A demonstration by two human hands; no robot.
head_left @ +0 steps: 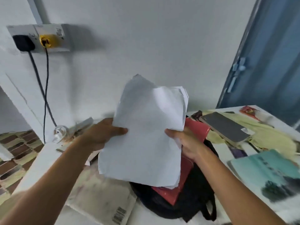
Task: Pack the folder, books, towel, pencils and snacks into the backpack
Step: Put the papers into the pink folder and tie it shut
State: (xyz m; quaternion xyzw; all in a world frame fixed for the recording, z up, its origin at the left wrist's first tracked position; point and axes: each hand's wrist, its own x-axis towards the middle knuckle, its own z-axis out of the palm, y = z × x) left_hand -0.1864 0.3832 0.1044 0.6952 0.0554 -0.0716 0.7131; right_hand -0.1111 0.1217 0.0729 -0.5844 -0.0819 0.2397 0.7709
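Black fabric: the backpack (191, 202) is lying open on the table (146, 213), taken below as the landmark.

Item 1, nearest: a pale printed booklet (100, 198) with a barcode is lying just left of the backpack, touching its edge.

Item 2: a red folder (186, 169) is standing partway in the backpack's mouth, tilted, its upper end sticking out beyond the far rim.

Item 3: a loose sheaf of white paper (146, 135) is hanging above the backpack and covering most of the folder. The left hand (103, 133) is pinching its left edge, thumb on the front face, other fingers hidden behind. The right hand (183, 142) is gripping the right edge, thumb on front, fingers curled behind.

Item 4: a teal book (266, 169) is lying right of the backpack, apart from it.

Item 5: a grey tablet-like slab (227, 127) is resting beyond and right of the backpack, next to the folder's top corner. Towel, pencils and snacks cannot be identified.

Item 6, farthest: a wall socket (39, 38) with two cables is sitting up and left of the backpack.

Hazards, as judgement: the sheets are unbound and curling, so they are likely to fan, crumple or catch on the folder's raised end going in; the limp backpack mouth may be folding shut under them.

Room: open air above the backpack; the left side is tighter than the right.
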